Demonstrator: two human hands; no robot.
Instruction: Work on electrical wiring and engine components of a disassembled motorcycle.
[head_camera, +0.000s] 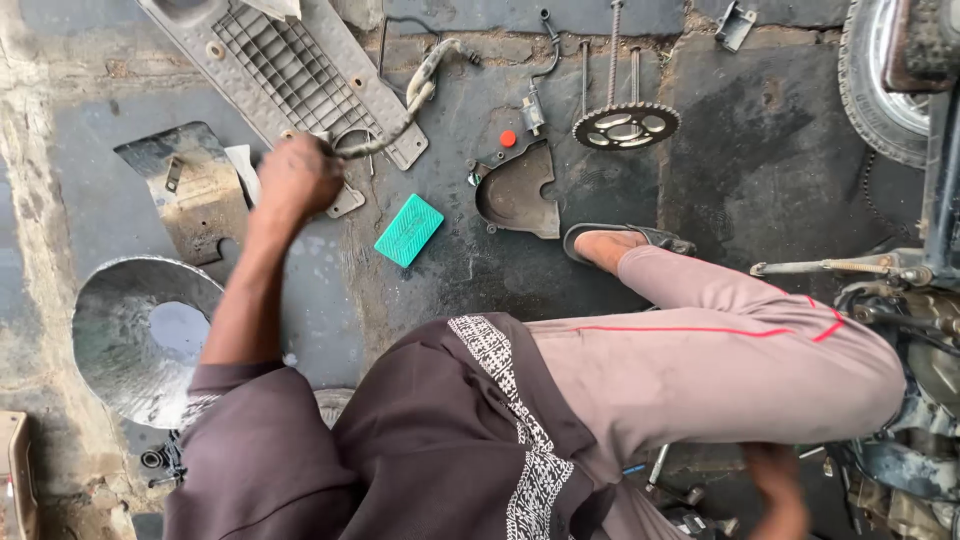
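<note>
The left hand (298, 178) is clenched around the dirty grey flexible cable (415, 95), which may snag the grey ribbed plastic panel (290, 70) and drag it, while the right hand (778, 490) is blurred and I cannot tell its grip.

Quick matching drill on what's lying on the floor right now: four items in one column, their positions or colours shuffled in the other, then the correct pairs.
Things:
1. rectangular block
2. sprocket
3. metal bowl
4. round cap

Descriptions:
A. red, just above the dark curved cover
B. toothed ring, upper middle of the floor
C. teal, right of the left hand
D. grey and dented, at the left edge below the arm

Pairs: 1-C, 2-B, 3-D, 4-A
</note>
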